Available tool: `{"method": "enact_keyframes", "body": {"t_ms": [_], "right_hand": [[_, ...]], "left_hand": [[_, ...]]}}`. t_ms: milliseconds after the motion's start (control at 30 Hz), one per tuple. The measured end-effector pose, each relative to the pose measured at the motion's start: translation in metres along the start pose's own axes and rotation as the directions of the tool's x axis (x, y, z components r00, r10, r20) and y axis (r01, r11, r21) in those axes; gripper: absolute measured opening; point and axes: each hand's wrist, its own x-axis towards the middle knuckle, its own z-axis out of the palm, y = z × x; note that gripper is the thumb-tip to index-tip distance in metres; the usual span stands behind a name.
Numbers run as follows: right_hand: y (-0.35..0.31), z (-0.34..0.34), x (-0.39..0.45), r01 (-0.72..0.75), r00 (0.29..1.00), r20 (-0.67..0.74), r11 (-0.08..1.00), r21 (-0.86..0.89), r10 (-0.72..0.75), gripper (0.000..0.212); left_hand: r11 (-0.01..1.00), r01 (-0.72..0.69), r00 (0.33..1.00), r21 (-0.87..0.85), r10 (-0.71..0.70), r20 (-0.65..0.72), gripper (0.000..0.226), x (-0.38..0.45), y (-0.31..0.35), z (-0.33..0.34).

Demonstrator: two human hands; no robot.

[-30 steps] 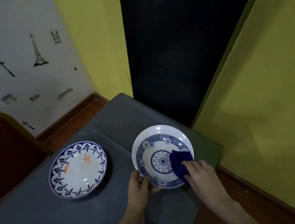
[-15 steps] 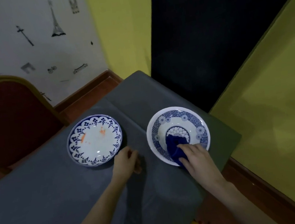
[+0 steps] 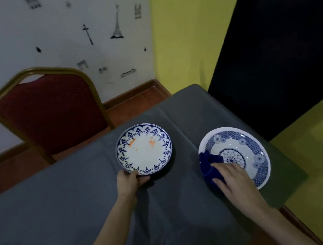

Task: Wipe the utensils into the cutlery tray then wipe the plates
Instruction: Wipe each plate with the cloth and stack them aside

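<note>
1. Surface: table under a grey tablecloth [image 3: 83, 195]; two blue-and-white plates on it, well apart from each other.
2. Stained plate [image 3: 144, 149]: scalloped blue border, white centre, orange smears [image 3: 132, 143] in the upper part. Lies flat, left of the other plate.
3. Left hand [image 3: 130, 182]: closed on the near rim of the stained plate, thumb on top of the rim, fingers curled below it.
4. Patterned plate [image 3: 240, 146]: deeper, blue floral band, rosette at centre; sits near the table's right edge.
5. Right hand [image 3: 231, 177]: pressing a dark blue cloth [image 3: 209, 165] against the patterned plate's left near rim, fingers bent over the cloth and gripping it.
6. Background: red padded chair with gold frame [image 3: 50, 108] behind the table, against a white wall with small printed landmarks.
7. No utensils or cutlery tray in frame.
</note>
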Motion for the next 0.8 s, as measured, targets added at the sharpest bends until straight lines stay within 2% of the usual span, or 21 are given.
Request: {"method": "enact_keyframes", "body": {"t_ms": [200,300,500,700,800], "right_hand": [[-0.038,0.001,0.017,0.086,0.996,0.011,0.996,0.011,-0.086,0.041],[-0.074,0.006,0.020,0.140,0.990,0.029,0.989,0.049,-0.141,0.041],[-0.159,0.033,0.005,0.333,0.931,0.090,0.925,0.185,-0.353,0.042],[-0.242,0.073,-0.047,0.506,0.820,0.239,0.854,0.125,-0.521,0.057],[-0.261,0.092,-0.065,0.520,0.812,0.293,0.854,0.032,-0.505,0.064]], "left_hand": [[0.978,0.022,0.994,0.206,-0.043,0.098,0.019,-0.035,0.012,-0.087],[0.972,0.021,0.986,0.235,-0.058,0.154,0.018,-0.065,0.003,-0.136],[0.943,0.068,0.961,0.326,-0.149,0.231,0.025,-0.100,-0.028,-0.215],[0.925,0.084,0.945,0.371,-0.192,0.266,0.026,-0.129,-0.056,-0.278],[0.926,0.086,0.953,0.367,-0.184,0.242,0.020,-0.138,-0.073,-0.299]]}}
